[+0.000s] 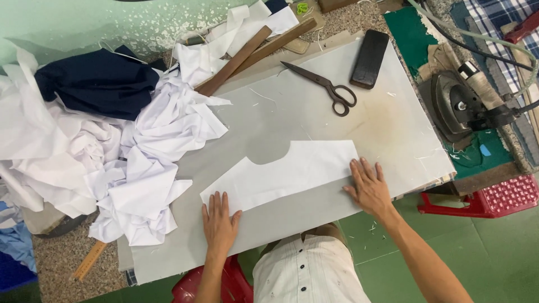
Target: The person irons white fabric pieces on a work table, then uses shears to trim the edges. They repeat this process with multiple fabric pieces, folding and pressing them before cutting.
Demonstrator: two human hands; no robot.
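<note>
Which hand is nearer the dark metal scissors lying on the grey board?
The right hand, flat on the white fabric piece below the dark metal scissors; the left hand lies farther down-left.

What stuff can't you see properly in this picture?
- Head view: the part of the white cut fabric piece under the left hand and right hand is covered by the palms.
- The navy cloth is partly buried in the white fabric heap.
- The iron has its cord cut off by the right edge.
- The red stool is hidden by the person's shirt and the bottom edge.
</note>
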